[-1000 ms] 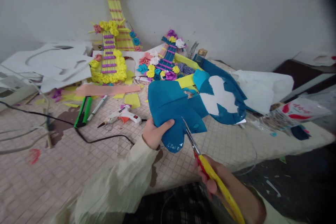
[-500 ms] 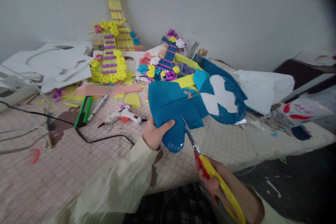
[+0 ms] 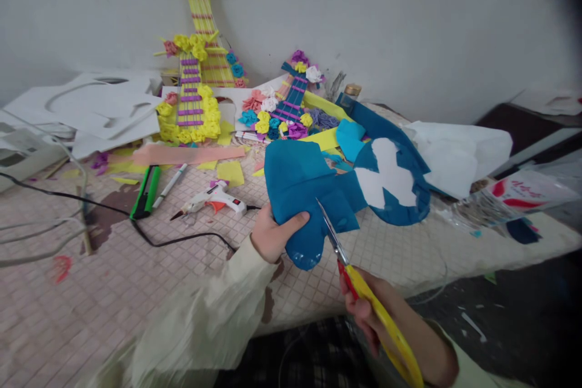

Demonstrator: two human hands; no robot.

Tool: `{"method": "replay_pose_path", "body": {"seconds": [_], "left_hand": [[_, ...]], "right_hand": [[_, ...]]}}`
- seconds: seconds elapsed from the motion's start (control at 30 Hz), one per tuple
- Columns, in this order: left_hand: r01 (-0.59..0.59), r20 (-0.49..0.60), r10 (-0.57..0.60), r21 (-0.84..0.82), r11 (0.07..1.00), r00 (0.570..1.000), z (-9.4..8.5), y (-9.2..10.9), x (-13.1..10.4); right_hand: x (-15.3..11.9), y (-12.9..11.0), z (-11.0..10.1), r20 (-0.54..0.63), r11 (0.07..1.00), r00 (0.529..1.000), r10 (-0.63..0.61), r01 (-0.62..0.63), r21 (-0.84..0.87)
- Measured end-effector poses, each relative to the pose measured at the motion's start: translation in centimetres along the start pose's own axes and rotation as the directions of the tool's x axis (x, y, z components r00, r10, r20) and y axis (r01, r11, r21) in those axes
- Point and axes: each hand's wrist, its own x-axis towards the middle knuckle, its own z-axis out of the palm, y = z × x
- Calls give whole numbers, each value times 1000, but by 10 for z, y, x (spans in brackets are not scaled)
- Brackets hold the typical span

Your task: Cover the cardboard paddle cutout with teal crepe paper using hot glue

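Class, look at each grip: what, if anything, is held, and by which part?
The left grip holds the blue sheet by its left edge, thumb on top; the right grip holds the scissors by their red-and-yellow handles.

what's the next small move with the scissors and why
Probably one short snip with the scissors: the right hand holds them with their metal end at the blue material, and the left hand grips that material's left side, which should steady it.

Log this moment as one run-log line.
left hand: grips lobed blue sheet | right hand: holds yellow-red metal scissors | blades: at sheet | white plastic glue gun: left of sheet
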Motion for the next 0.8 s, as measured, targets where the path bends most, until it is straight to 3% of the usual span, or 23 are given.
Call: {"method": "replay_pose_path", "body": {"seconds": [0.13,0.2,0.3,0.47,0.63,0.8], "left_hand": [[-4,16,4,-1,1000,1000,-1,-1,1],[-3,23,3,-9,1000,1000,-2,-1,1],[-1,41,2,-21,1000,999,-2,-1,1],[-2,47,1,24,1000,999,0,1,-2],[13,50,-15,34,999,999,1,2,-3],[11,34,-12,35,999,999,0,0,-1]], "right_hand": [[3,0,1,89,985,985,149,-156,74],[1,-3,-1,90,996,992,85,-86,9],[-5,-5,-4,99,980,986,-135,147,-132],[-6,-3,-4,115,975,976,-184,196,-105],[-2,-6,2,118,992,985,-124,123,14],[2,-7,7,215,981,976,24,-64,184]]}}
